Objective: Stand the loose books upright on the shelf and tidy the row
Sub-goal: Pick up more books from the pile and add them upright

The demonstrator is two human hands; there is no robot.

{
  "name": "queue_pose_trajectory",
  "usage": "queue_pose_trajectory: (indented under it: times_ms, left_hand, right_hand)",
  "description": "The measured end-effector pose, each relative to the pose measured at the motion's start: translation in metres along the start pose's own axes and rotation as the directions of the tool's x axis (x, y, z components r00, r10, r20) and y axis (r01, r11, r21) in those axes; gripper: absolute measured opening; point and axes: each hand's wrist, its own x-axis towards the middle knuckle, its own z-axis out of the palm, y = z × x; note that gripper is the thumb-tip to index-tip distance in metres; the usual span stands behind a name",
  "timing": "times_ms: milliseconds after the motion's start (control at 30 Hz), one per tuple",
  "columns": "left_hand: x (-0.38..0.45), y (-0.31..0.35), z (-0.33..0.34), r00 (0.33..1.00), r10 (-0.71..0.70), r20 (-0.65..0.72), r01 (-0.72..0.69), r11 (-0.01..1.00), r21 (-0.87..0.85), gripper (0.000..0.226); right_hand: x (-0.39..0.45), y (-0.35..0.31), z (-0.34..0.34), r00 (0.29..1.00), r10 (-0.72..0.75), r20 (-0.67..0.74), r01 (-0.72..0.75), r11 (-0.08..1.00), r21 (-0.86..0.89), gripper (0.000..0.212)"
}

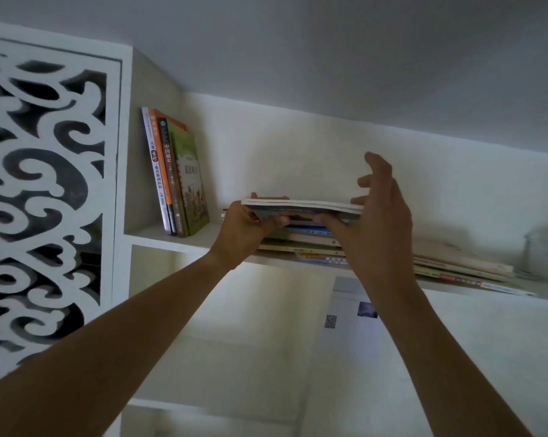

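Head view: left hand (pixel 247 230) and right hand (pixel 373 216) gripped a flat book (pixel 304 205); tipping it upright beside the standing row (pixel 178 175) looked wisest.

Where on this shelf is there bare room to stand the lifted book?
Bare white shelf board lies between the upright row of books and the flat stack. Rightwards it is crowded: a second flat pile, then a clear glass jar.
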Motion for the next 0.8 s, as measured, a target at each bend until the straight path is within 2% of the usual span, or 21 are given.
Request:
queue_pose_trajectory:
  times_ms: [67, 133, 200, 267, 333, 400, 500, 633, 667, 733, 800]
  left_hand:
    - [-0.003, 0.001, 0.001, 1.0, -0.008, -0.028, 0.007, 0.999, -0.038, 0.046]
    - [-0.004, 0.001, 0.0, 0.999, -0.012, -0.039, 0.01, 0.998, -0.054, 0.052]
    - [-0.005, 0.004, 0.0, 0.998, 0.004, -0.059, -0.007, 0.999, -0.044, 0.057]
    - [-0.005, 0.004, 0.0, 0.997, 0.035, -0.064, -0.036, 0.999, -0.017, 0.054]
    - [-0.002, 0.002, -0.002, 0.998, 0.059, -0.027, -0.059, 0.998, 0.013, 0.043]
    - [0.001, -0.001, -0.005, 0.997, 0.075, 0.022, -0.077, 0.994, 0.084, 0.045]
    - [0.003, 0.001, -0.009, 0.997, 0.016, 0.069, -0.027, 0.987, 0.156, 0.053]
    - [0.006, 0.003, -0.009, 0.992, -0.104, 0.065, 0.092, 0.982, 0.166, 0.037]
    - [0.007, 0.005, -0.009, 0.989, -0.125, 0.08, 0.11, 0.978, 0.176, 0.037]
    - [0.011, 0.009, -0.01, 0.986, -0.121, 0.117, 0.1, 0.98, 0.172, 0.051]
    - [0.014, 0.014, -0.01, 0.988, -0.104, 0.118, 0.094, 0.992, 0.083, 0.054]
  right_hand:
    - [-0.005, 0.005, 0.007, 0.993, -0.071, -0.091, 0.09, 0.97, 0.226, 0.097]
    - [-0.009, 0.019, 0.013, 0.978, -0.094, -0.187, 0.166, 0.895, 0.415, 0.086]
    - [-0.005, 0.035, 0.017, 0.99, -0.053, -0.133, 0.113, 0.86, 0.498, 0.069]
    - [0.002, 0.051, 0.022, 1.0, -0.019, 0.004, 0.015, 0.9, 0.436, 0.05]
    - [0.007, 0.064, 0.024, 0.999, -0.005, 0.051, -0.013, 0.935, 0.355, 0.043]
    - [0.012, 0.071, 0.023, 1.0, -0.001, 0.03, -0.007, 0.96, 0.281, 0.047]
    - [0.014, 0.066, 0.024, 0.997, -0.062, -0.041, 0.071, 0.966, 0.248, 0.036]
    - [0.018, 0.044, 0.022, 0.962, -0.182, -0.204, 0.228, 0.946, 0.232, 0.029]
    - [0.021, 0.04, 0.02, 0.959, -0.197, -0.202, 0.241, 0.946, 0.219, 0.027]
    - [0.025, 0.033, 0.013, 0.965, -0.191, -0.178, 0.226, 0.954, 0.199, 0.025]
    - [0.027, 0.026, 0.008, 0.972, -0.183, -0.149, 0.211, 0.956, 0.204, 0.028]
